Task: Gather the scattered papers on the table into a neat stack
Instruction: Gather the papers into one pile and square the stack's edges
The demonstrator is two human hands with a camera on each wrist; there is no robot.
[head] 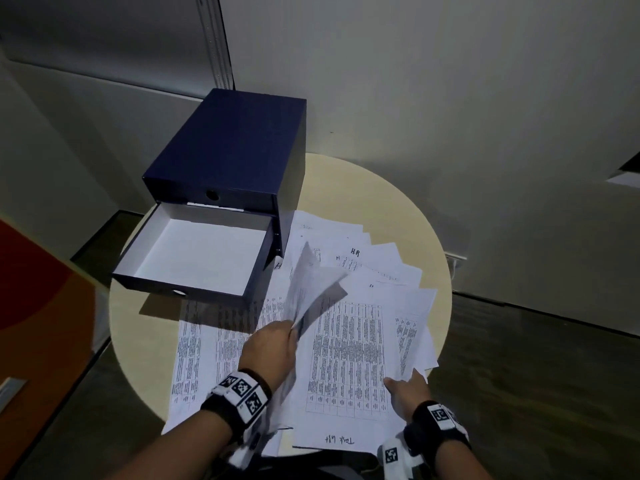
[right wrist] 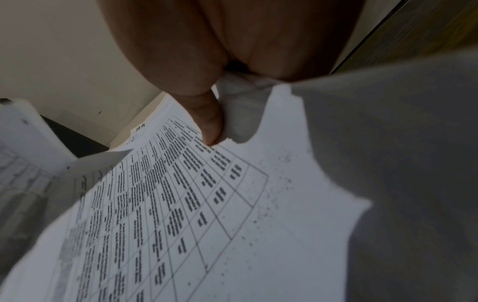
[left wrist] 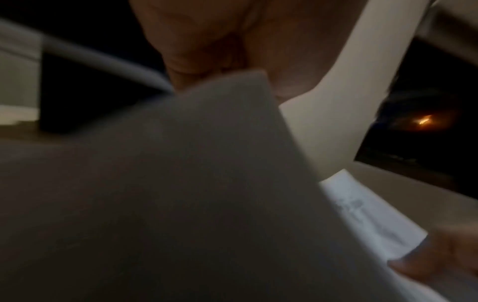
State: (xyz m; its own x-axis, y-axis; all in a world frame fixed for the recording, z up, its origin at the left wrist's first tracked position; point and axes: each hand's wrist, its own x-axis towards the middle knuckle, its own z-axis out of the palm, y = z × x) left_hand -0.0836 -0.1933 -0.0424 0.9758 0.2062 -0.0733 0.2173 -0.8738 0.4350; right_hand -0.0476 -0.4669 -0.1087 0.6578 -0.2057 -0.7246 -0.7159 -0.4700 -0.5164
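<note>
Several printed sheets [head: 349, 358] lie fanned and overlapping across the round cream table [head: 398, 209]. My left hand [head: 292, 329] pinches a few lifted sheets [head: 311, 289] by their near edge, and they stand curled above the pile. In the left wrist view those lifted sheets [left wrist: 181, 183] fill the frame, blurred and grey. My right hand [head: 405, 382] grips the right edge of the pile. Its thumb [right wrist: 209, 122] presses on top of a sheet with a printed table [right wrist: 194, 204], and the fingers are hidden under the paper.
A dark blue drawer box [head: 235, 147] stands at the table's back left. Its lower drawer [head: 201, 251] is pulled out, white inside and holding nothing, overhanging some sheets. A white wall rises behind the table. Dark floor surrounds the table.
</note>
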